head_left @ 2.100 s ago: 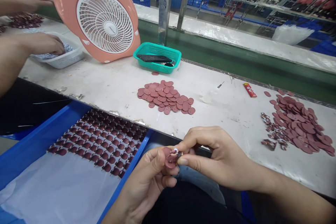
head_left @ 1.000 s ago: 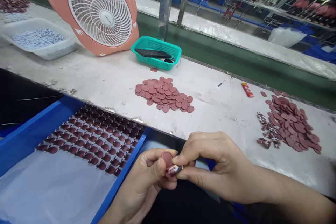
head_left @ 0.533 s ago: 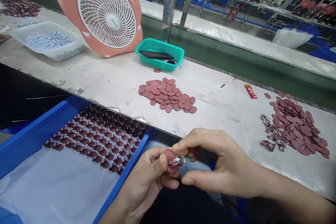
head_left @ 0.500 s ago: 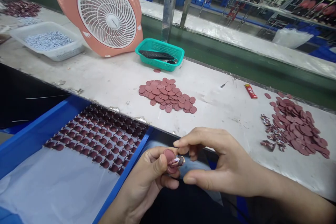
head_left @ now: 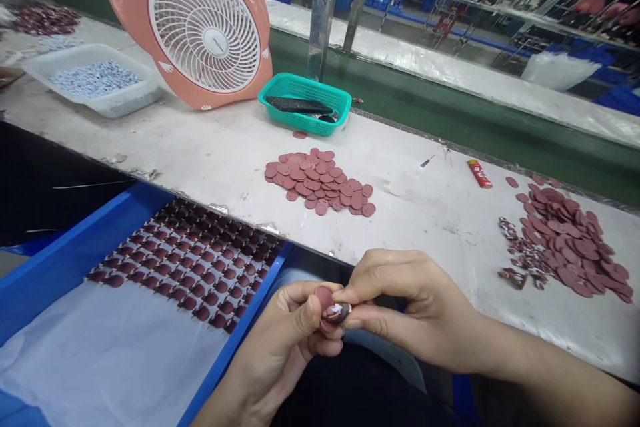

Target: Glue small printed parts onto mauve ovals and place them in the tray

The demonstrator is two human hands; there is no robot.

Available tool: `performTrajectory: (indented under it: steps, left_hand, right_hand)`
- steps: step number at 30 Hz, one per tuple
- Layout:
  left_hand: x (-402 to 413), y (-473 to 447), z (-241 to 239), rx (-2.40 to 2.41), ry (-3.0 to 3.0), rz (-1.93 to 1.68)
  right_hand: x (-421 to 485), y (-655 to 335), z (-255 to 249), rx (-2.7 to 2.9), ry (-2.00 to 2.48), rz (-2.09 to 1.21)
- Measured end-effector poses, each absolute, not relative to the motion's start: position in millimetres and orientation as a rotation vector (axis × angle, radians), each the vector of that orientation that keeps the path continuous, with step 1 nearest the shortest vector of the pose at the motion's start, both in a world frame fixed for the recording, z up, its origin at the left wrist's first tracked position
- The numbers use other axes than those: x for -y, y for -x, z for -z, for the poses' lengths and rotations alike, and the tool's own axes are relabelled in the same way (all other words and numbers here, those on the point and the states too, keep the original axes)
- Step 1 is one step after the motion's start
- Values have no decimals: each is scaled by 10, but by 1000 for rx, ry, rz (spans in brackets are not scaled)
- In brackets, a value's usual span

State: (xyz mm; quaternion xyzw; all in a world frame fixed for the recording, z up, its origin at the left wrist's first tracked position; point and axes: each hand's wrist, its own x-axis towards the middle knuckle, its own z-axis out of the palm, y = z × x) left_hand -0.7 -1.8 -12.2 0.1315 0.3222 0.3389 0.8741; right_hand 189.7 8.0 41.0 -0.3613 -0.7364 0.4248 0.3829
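Note:
Near the table's front edge, my left hand (head_left: 287,333) pinches reddish-brown oval discs (head_left: 324,297) between thumb and fingers, one above and one below. A small dark-brown and white piece (head_left: 337,312) sits between the discs and pokes out to the right. My right hand (head_left: 420,310) closes thumb and forefinger on this small piece, its fingertips touching my left hand's side. Just beyond my hands, a pile of matching oval discs (head_left: 320,180) lies on the table. Further right are another disc pile (head_left: 575,240) and several small brown-and-white pieces (head_left: 523,257).
A blue crate (head_left: 60,260) at the left holds rows of dark-red pieces (head_left: 200,260) on a white sheet. Along the table stand a pink fan (head_left: 215,40), a teal basket (head_left: 305,121), a white tray (head_left: 120,103) and a red-wrapped item (head_left: 479,174).
My right hand has moved left and closed its thumb and forefinger onto the small brown-and-white piece. My left hand keeps hold of the discs almost in place.

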Motion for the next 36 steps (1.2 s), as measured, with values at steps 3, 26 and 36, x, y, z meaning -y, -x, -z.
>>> performTrajectory:
  steps: [3, 26, 36]
  left_hand:
    - [21, 6, 132, -680, -255, -713]
    - [-114, 85, 247, -613, -312, -716]
    - [-166, -116, 176, -1003, -445, -1205]
  right_hand:
    - [-77, -1889, -398, 1867, 914, -1077]
    - [-202, -1832, -341, 1877, 949, -858]
    - [-270, -1640, -60, 2099, 913, 310]
